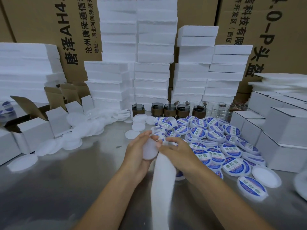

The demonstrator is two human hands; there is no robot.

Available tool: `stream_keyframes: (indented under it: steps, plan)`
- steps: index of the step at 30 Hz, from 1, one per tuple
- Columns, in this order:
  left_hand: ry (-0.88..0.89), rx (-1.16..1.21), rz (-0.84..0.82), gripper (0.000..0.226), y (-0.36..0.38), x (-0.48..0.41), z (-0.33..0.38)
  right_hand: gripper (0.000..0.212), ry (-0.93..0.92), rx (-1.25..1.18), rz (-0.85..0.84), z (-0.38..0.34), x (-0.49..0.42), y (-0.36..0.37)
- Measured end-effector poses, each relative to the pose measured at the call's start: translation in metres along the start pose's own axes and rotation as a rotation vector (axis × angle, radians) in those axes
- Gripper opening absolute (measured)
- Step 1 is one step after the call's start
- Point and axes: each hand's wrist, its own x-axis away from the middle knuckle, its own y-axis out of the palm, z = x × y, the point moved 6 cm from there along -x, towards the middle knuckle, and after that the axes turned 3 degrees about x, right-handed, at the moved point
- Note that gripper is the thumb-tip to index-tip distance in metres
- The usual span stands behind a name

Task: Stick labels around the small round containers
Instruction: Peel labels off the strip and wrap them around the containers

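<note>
Nearest the camera, a long white backing strip (163,180) hangs down between the forearms toward the lower edge of the view, its long axis running near to far and slightly left; its far end curls up into the label roll (163,125) of blue-and-white printed stickers beyond the hands.

The left hand (138,151) cups a small round white plastic container (150,151) above the grey metal table (66,188), flat face tilted toward the camera, fingers curled round its rim and the thumb pressed against its upper edge. The right hand (176,149) sits just beside it, thumb and forefinger seemingly pinching the strip where a label peels off — the exact contact is hidden.

Risks, as I judge them: the label could go on skewed or creased if the container turns in the loose cup, and the dangling strip could drag or catch on the table edge.

Further right lies a heap of labelled round lids (214,146) — plain white discs (78,135) spread to the left. Beyond stand stacked white foam boxes (152,77).
</note>
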Motion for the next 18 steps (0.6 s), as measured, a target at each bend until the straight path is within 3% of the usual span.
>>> stream_keyframes:
  steps: [3,6,9,12,16,18]
  plan:
    - [0.026,0.063,0.034,0.008,-0.005,-0.001,0.01,0.05,0.102,-0.235,-0.035,0.008,0.003,-0.013]
    - [0.053,-0.079,0.113,0.008,-0.013,-0.002,0.012,0.045,0.155,-0.378,-0.083,0.011,0.006,-0.018]
    - [0.055,-0.185,0.157,0.005,-0.018,-0.002,0.01,0.026,0.2,-0.449,-0.093,0.017,0.008,-0.018]
    - [0.068,-0.269,0.183,0.004,-0.02,-0.002,0.014,0.032,0.224,-0.527,-0.148,0.019,0.01,-0.019]
    - [0.048,-0.501,0.009,0.004,-0.007,0.001,0.004,0.027,0.23,-0.676,-0.287,0.011,0.015,-0.012]
    - [0.026,-0.587,-0.095,0.031,0.001,0.004,-0.003,0.018,0.216,-0.654,-0.324,0.008,0.017,-0.007]
